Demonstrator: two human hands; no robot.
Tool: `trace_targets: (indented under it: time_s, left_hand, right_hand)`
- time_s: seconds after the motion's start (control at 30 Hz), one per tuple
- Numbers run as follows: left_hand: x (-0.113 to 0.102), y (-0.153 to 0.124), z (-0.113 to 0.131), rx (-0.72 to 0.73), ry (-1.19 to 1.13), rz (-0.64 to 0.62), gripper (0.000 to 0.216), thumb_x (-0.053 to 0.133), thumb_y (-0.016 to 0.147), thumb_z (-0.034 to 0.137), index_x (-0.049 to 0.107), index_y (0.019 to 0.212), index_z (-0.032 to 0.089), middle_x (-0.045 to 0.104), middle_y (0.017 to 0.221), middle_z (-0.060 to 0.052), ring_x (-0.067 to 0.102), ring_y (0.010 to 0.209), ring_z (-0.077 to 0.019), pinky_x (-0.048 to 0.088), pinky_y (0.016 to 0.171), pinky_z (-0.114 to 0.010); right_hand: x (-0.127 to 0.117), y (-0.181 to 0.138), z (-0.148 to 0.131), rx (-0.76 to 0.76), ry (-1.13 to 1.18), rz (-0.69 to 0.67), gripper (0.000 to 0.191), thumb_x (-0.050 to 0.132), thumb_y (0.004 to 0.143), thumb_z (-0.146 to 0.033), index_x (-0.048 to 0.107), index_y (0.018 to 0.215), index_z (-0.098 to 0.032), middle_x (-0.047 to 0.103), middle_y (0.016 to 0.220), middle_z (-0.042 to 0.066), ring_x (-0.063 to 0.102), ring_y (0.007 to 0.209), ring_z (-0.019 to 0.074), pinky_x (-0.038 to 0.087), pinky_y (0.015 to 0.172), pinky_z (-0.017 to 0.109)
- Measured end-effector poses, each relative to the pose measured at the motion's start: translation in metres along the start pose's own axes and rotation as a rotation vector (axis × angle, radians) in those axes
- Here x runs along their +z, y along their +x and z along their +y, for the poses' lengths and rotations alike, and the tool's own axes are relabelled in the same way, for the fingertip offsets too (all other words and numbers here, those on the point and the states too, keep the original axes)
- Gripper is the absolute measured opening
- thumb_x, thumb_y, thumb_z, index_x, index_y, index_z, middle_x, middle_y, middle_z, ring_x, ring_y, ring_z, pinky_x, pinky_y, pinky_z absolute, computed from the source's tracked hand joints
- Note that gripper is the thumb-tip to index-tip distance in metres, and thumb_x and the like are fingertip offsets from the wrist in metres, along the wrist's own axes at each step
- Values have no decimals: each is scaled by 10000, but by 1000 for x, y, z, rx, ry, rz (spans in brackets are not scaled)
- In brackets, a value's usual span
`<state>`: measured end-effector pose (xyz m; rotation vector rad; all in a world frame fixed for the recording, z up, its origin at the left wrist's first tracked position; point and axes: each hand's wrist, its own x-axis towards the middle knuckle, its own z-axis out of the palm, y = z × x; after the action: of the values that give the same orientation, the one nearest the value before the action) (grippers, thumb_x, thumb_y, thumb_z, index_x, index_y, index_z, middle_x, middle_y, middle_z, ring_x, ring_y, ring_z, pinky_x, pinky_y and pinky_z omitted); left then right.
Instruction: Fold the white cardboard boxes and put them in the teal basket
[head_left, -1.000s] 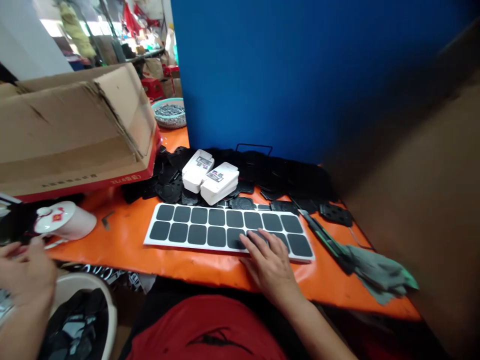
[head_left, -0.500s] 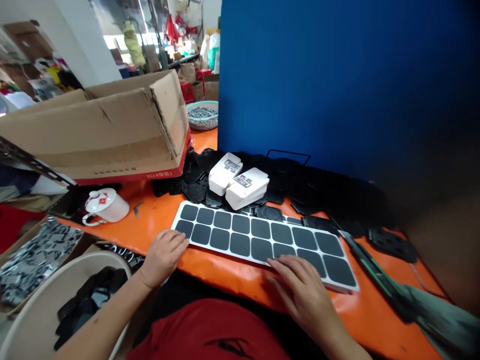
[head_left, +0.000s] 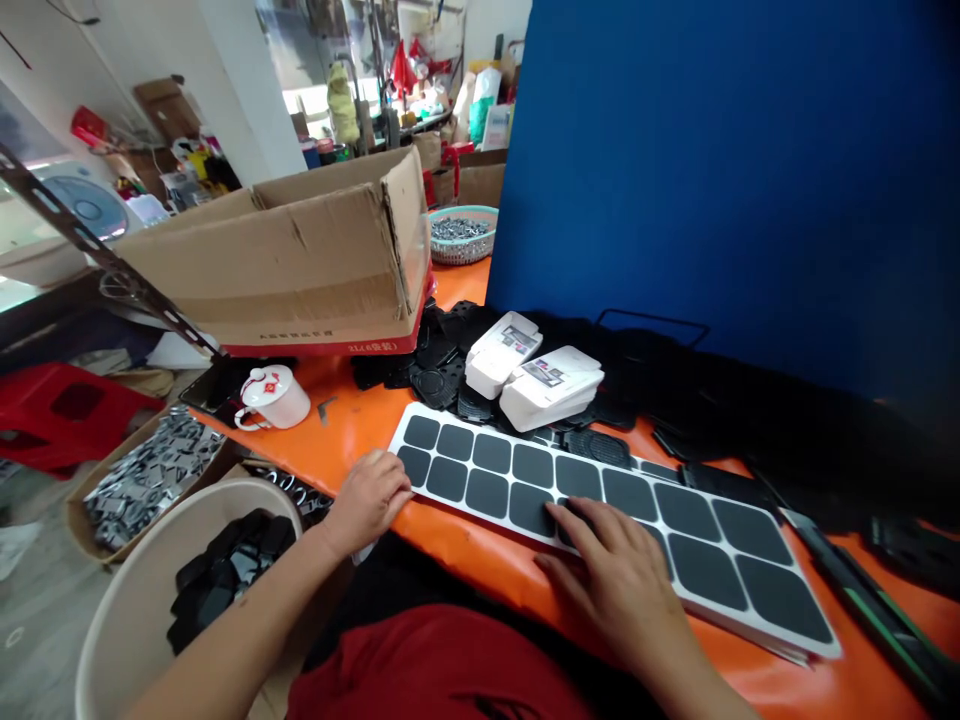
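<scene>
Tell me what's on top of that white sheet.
Two rows of dark squares cover the sheet. The right hand lies over some, hiding parts. The left hand is at one end; what's beneath it can't be seen.

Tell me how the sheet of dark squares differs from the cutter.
The sheet is broad, patterned in dark grey and white; the cutter is narrow, dark with green. The right hand rests on the sheet, while the cutter lies untouched. Shared: both are long and are on the orange table.
</scene>
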<state>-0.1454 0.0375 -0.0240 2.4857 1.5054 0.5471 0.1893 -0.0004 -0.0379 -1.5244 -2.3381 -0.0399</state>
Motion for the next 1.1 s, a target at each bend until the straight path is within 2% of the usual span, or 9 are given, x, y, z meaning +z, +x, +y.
trace_targets:
  time_s: [0.13, 0.27, 0.47, 0.6, 0.7, 0.77, 0.87, 0.93, 1.1]
  left_hand:
    - [-2, -1, -1, -39, -60, 10, 282, 680, 820, 245, 597, 1081, 179, 530, 1238, -141, 474, 1138, -291, 437, 952, -466]
    - [-1, 1, 1, -31, -116, -14, 12, 628, 855, 190, 620, 864, 193, 603, 982, -66, 538, 939, -224, 470, 845, -391]
    - [-2, 0, 5, 38, -85, 13, 154, 615, 882, 243, 645, 1015, 172, 619, 1110, -125, 518, 1044, -268, 448, 863, -434]
    - [-10, 3, 7, 113, -113, -10, 157, 514, 936, 196, 651, 861, 180, 671, 885, -62, 550, 855, -204, 436, 766, -366]
    - [-19, 5, 11, 129, -257, -39, 155, 537, 934, 231, 654, 840, 190, 676, 869, -47, 559, 838, -186, 430, 773, -347]
    - [-25, 4, 13, 29, -396, -13, 119, 594, 900, 264, 667, 833, 199, 673, 909, -51, 569, 888, -190, 433, 821, -347]
    - [-28, -2, 14, -400, -637, 66, 122, 661, 827, 319, 662, 798, 201, 646, 851, -34, 576, 859, -185, 441, 813, -316]
    - [-28, -8, 15, -660, -781, 70, 177, 649, 813, 364, 627, 774, 193, 626, 738, -11, 580, 729, -161, 453, 704, -277]
    - [-25, -20, 25, -869, -987, -18, 278, 628, 780, 439, 567, 763, 168, 651, 640, -13, 583, 533, -126, 411, 490, -213]
  right_hand:
    - [-4, 1, 5, 24, 84, 17, 275, 547, 899, -401, 658, 1049, -199, 645, 1061, 128, 576, 1004, 315, 460, 836, 464]
    - [-9, 2, 8, 41, 188, -13, 230, 561, 897, -422, 649, 832, -220, 649, 1015, 102, 581, 994, 296, 460, 829, 438]
    - [-7, -1, 5, 13, 78, -17, 383, 626, 862, -423, 631, 1166, -189, 626, 1126, 141, 551, 1037, 332, 448, 850, 484]
    - [-10, 0, 7, -10, 105, -21, 267, 583, 908, -360, 673, 1107, -206, 662, 1077, 119, 568, 1005, 299, 450, 837, 446]
    - [-14, -1, 11, -41, 149, -31, 255, 546, 931, -358, 687, 1089, -217, 677, 1051, 111, 581, 983, 282, 451, 822, 426]
    - [-16, -1, 12, -42, 156, -30, 271, 530, 938, -378, 690, 1087, -218, 678, 1051, 113, 585, 976, 282, 454, 808, 424]
    - [-16, -3, 13, -41, 144, -17, 293, 518, 942, -401, 694, 1081, -212, 680, 1046, 118, 588, 969, 290, 458, 788, 426]
    - [-15, -3, 12, -42, 139, 2, 302, 500, 950, -407, 699, 1075, -217, 684, 1030, 116, 591, 957, 290, 460, 776, 424]
    - [-11, -3, 14, -34, 152, 40, 340, 458, 967, -414, 712, 1054, -206, 684, 984, 112, 597, 912, 281, 463, 751, 413]
